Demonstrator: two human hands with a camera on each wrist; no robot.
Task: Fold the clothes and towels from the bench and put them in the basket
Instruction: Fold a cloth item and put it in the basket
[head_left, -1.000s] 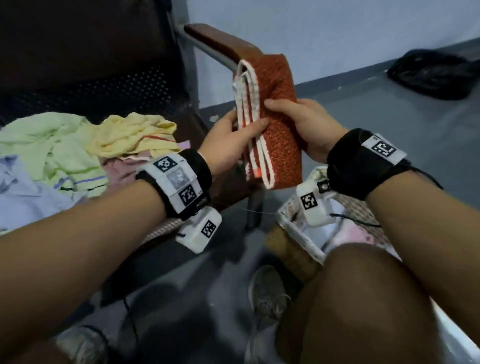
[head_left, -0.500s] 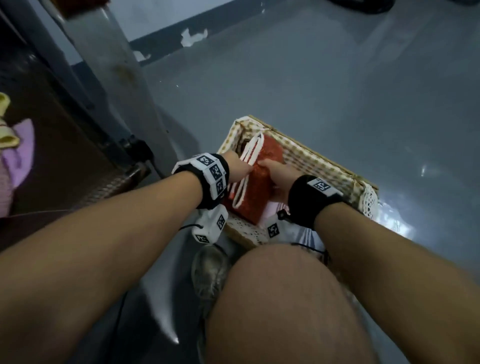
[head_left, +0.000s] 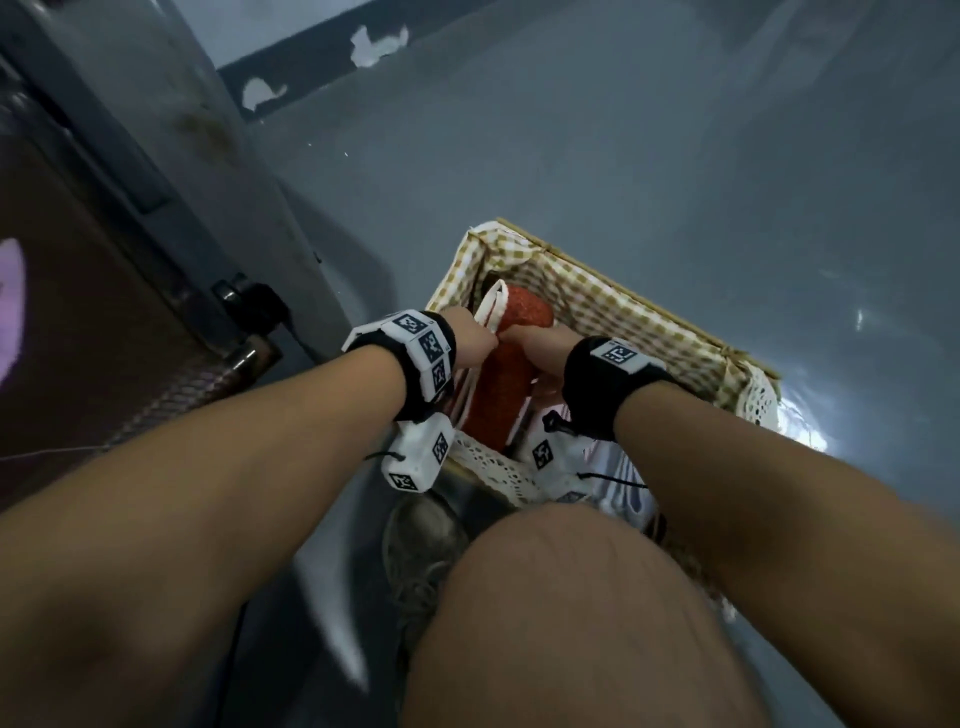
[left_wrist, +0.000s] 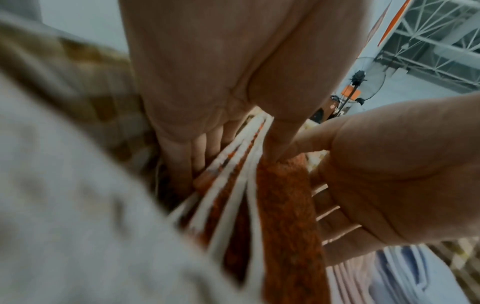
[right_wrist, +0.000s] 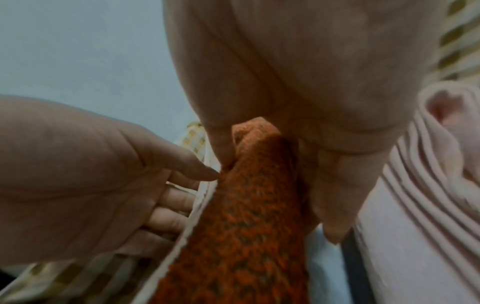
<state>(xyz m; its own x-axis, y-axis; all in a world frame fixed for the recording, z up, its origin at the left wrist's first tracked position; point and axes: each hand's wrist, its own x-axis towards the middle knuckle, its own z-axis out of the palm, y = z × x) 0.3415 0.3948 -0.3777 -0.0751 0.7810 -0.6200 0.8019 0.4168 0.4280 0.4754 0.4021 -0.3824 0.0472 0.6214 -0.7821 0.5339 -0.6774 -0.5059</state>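
Note:
A folded orange towel (head_left: 511, 374) with white edges stands on edge inside the wicker basket (head_left: 631, 312), which has a checked lining and sits on the floor. My left hand (head_left: 475, 340) pinches the towel's white-edged side, thumb (left_wrist: 279, 135) against fingers (left_wrist: 197, 150). My right hand (head_left: 535, 343) grips the other side of the orange towel (right_wrist: 246, 226), its thumb (right_wrist: 221, 150) on one face and its fingers (right_wrist: 327, 197) on the other. The orange towel (left_wrist: 283, 205) is pressed between both hands. My wrists hide its lower part.
Folded pink cloth (right_wrist: 415, 205) and pale blue cloth (left_wrist: 405, 267) lie in the basket to the right of the towel. The bench's metal frame (head_left: 156, 171) and seat (head_left: 78, 338) are at the left. My knee (head_left: 571, 597) and shoe (head_left: 421, 540) are near the basket.
Both hands carried the orange towel down from beside the bench's armrest into the basket, then pushed it a little deeper. My view has tipped down towards the basket.

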